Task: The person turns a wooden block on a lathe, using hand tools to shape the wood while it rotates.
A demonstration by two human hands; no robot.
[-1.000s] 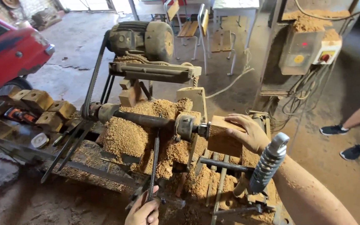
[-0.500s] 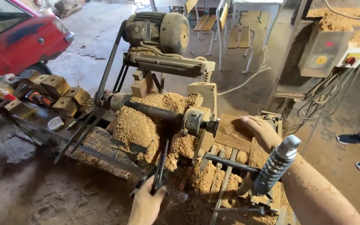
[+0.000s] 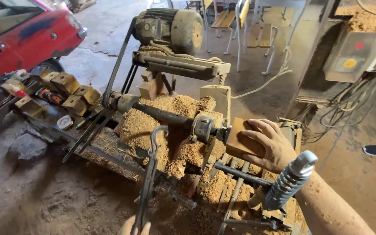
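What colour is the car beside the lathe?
Red; the car shows at upper left of the head view.

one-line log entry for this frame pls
right hand: flat on wood block at lathe chuck | left hand: grip on metal lever | sawdust heaped on lathe bed | motor above

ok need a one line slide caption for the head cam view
Right hand presses a wooden block against the sawdust-covered lathe while the left hand grips a long metal lever.
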